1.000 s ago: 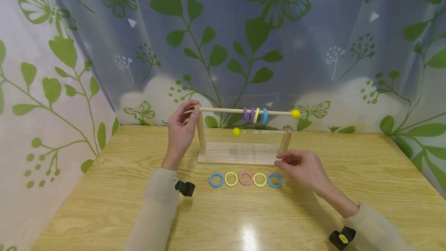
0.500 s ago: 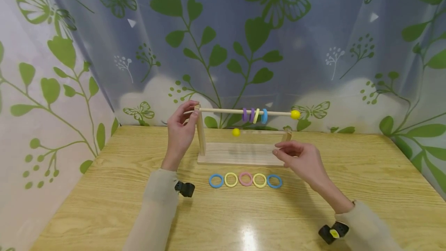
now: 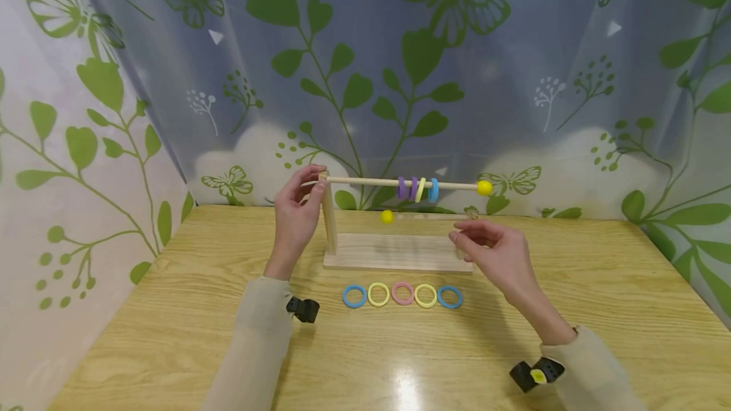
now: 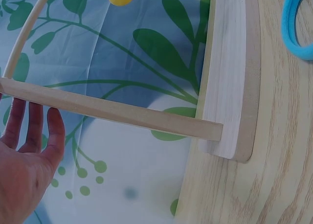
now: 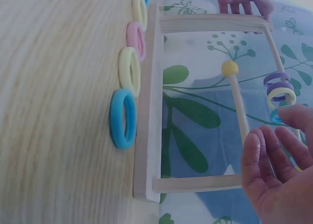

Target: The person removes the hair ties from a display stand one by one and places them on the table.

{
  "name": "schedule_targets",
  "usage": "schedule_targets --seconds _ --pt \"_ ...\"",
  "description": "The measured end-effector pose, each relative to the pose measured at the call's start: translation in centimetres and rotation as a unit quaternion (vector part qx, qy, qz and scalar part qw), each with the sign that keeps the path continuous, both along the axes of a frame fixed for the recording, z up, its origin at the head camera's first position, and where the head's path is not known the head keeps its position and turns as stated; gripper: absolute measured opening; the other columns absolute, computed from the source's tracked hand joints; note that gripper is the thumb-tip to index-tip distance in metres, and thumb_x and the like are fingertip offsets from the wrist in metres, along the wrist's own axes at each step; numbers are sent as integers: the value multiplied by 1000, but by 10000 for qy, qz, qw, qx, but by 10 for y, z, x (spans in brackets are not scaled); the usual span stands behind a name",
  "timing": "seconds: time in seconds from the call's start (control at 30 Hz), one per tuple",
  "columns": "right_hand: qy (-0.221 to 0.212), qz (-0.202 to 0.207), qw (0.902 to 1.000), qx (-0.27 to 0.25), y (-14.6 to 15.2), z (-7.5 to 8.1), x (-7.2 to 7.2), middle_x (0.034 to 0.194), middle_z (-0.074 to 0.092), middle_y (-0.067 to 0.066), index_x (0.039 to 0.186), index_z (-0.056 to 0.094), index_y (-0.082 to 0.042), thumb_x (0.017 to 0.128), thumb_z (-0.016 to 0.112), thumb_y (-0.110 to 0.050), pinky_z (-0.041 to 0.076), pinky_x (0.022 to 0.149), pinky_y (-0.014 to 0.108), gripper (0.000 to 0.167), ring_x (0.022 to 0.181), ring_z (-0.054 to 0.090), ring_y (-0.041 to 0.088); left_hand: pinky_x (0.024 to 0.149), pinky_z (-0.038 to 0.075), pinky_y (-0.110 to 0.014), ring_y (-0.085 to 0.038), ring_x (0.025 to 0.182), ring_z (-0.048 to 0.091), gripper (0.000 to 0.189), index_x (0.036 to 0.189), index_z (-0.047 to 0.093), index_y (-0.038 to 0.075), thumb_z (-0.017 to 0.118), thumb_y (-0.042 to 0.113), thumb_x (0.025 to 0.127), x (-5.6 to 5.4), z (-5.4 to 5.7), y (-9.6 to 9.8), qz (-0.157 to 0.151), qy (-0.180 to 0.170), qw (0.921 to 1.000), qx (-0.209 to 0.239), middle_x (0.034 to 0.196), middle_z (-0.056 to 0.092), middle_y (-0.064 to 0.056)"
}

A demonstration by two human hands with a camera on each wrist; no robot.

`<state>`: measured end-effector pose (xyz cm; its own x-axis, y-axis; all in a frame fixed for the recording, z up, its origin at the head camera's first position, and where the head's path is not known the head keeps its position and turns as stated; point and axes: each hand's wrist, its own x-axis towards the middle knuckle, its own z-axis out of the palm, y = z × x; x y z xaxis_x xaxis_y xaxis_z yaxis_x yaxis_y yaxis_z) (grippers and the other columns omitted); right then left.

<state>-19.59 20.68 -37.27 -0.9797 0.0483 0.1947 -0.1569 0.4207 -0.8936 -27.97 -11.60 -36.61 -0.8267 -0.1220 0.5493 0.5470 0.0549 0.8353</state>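
"Wooden stand (image 3: 394,252), set toward the worktop's (image 3: 183,322) back edge. What room is there around it?"

"From the left, worktop runs from its slanting left edge to the base. The left hand (image 3: 298,202) pinches the top of the left post (image 3: 329,217). Along the base's front edge lies a row of rings (image 3: 403,303), with more worktop stretching to the near edge. Rightward, it continues past the right hand (image 3: 497,259) to the right edge."

"Is that right hand gripping anything?"

"Its thumb and fingers stand apart by the right post (image 5: 200,184); I can't tell whether they touch it."

"What's different from a second ago?"

"The left hand and rings match. The right hand has risen from beside the base's front right corner."

"Materials?"

"Pale, squared wood for base and posts. The round upper rod (image 3: 365,181) runs right from the left post, through two purple rings (image 5: 277,78), a pale yellow one and a blue one, ending in a yellow ball (image 3: 484,188). The lower rod (image 5: 239,106) points left to another yellow ball (image 3: 387,216). Below, the row goes blue, yellow, pink, yellow, blue; the rightmost blue ring (image 5: 116,119) looks finely ribbed."
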Motion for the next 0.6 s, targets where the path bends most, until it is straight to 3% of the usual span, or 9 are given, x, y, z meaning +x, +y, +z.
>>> schedule_targets --seconds 0.6 --pt "557 -347 9973 -329 -15 8 -9 84 71 -24 113 75 -5 92 77 -30 60 65 23 32 78 68 -1 76 56 -18 -8 94 67 26 125 67 1 60 5 101 2 1 -1 -50 33 10000 -56 114 66 -14"
